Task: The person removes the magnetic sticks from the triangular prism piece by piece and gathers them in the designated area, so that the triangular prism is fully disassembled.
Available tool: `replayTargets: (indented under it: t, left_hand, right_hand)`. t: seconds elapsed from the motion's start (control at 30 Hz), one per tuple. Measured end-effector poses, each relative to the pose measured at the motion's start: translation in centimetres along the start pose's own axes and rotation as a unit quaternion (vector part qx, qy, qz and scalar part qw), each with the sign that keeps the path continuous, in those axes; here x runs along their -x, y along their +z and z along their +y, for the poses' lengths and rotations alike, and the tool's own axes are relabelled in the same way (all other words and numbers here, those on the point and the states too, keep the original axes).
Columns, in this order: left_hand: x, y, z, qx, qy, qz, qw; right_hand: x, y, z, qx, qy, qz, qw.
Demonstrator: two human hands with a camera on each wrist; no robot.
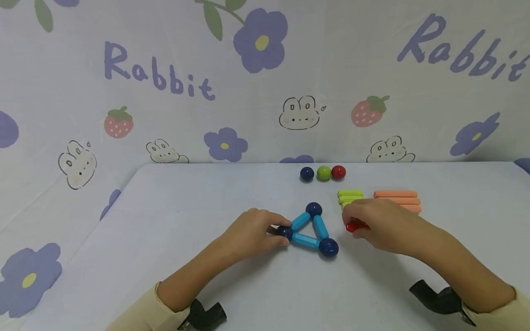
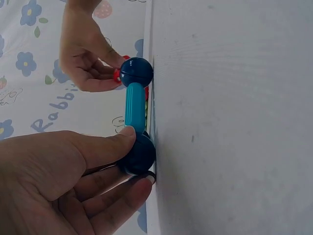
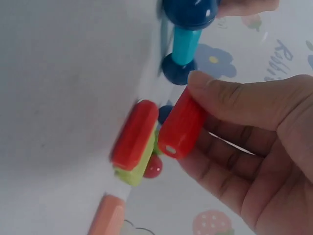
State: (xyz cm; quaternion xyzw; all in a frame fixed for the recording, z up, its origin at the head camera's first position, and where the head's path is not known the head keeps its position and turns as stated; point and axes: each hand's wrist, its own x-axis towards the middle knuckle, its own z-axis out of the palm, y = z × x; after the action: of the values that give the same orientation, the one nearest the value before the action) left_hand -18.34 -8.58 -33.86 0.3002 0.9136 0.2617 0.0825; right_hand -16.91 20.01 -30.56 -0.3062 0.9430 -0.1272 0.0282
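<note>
A triangle of light blue rods (image 1: 305, 241) joined by dark blue balls (image 1: 329, 247) lies on the white table. My left hand (image 1: 254, 233) pinches the ball at its left corner (image 2: 138, 155) between thumb and fingers. To the right of the triangle, my right hand (image 1: 385, 225) holds a red rod (image 3: 182, 126) between thumb and fingertips, raised off the table in the right wrist view. Another red rod (image 3: 135, 135) lies beside the yellow-green rods (image 1: 350, 193), mostly hidden by the right hand in the head view.
Orange rods (image 1: 395, 194) lie side by side behind the right hand. Farther back, a dark blue ball (image 1: 307, 174), a green ball (image 1: 324, 173) and a red ball (image 1: 338, 172) form a row near the table's far edge. A printed cloth (image 1: 248, 105) hangs behind.
</note>
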Motion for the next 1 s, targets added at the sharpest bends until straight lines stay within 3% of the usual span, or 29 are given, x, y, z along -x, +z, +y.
replayTargets:
  t: [0.3,0.6,0.83,1.0]
  left_hand:
    - [-0.1,0.1,-0.1,0.004,0.003,0.003,1.0000]
    - [-0.1,0.2,0.0,-0.002,0.003,0.004,1.0000]
    - [-0.1,0.3,0.0,-0.007,-0.004,0.004,1.0000]
    - [-0.1,0.3,0.0,-0.010,-0.004,0.003,0.9999]
  right_hand:
    - [-0.4,0.9,1.0,0.035,0.019,-0.019,0.999]
    - [-0.4,1.1,1.4,0.046,0.017,-0.001,0.999]
    - [-0.2,0.9,1.9,0.051,0.046,-0.040,0.997]
    - [-0.1,1.2,2.2,0.056,0.048,-0.037,0.997]
